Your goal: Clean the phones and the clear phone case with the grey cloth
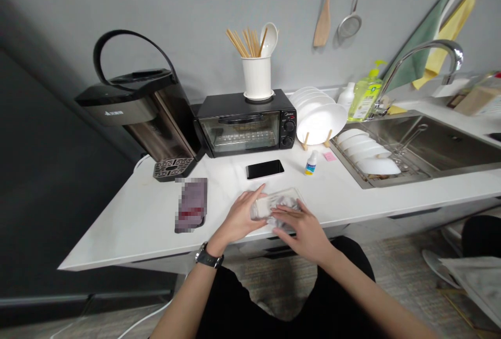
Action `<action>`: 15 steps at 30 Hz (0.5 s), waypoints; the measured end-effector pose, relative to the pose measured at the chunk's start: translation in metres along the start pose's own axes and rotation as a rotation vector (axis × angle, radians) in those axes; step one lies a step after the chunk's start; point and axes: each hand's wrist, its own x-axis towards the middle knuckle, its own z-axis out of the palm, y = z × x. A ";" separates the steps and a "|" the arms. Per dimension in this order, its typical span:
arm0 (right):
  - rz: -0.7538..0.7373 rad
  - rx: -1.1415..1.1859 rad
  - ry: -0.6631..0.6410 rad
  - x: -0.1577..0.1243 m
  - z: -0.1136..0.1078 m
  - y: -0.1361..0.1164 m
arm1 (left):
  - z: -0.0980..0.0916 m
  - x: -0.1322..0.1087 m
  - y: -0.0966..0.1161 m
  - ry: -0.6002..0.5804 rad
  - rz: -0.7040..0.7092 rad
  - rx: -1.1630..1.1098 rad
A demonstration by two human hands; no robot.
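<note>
A clear plastic box (259,208) rests near the counter's front edge, between my two hands. Its inside is hard to make out; something greyish and crinkled shows under the fingers. My left hand (238,215) grips the box's left end, thumb toward the far side. Across the box's right part lies my right hand (299,227), fingers over the top and thumb at the front, slightly blurred. Behind the box lies a black-screened phone (265,169). A small white bottle with a blue and yellow label (311,163) stands to its right, by a pink sticky note (329,156).
At the back stand a water dispenser (144,114), a toaster oven (245,125) topped by a chopstick holder (257,75), and a plate rack (307,143). A blurred-out purple item (191,203) lies left. Right is the sink (457,159) with bowls (376,156) and a tap (430,44).
</note>
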 end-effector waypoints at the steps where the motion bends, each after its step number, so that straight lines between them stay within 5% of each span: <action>1: 0.029 -0.025 0.012 -0.006 -0.008 0.011 | 0.000 0.000 0.001 0.003 0.000 0.005; 6: 0.110 -0.172 0.098 -0.004 -0.020 0.039 | 0.002 0.002 0.002 0.014 0.002 0.034; 15: 0.018 -0.015 0.022 0.040 0.025 -0.012 | 0.003 0.001 -0.006 0.020 0.028 0.006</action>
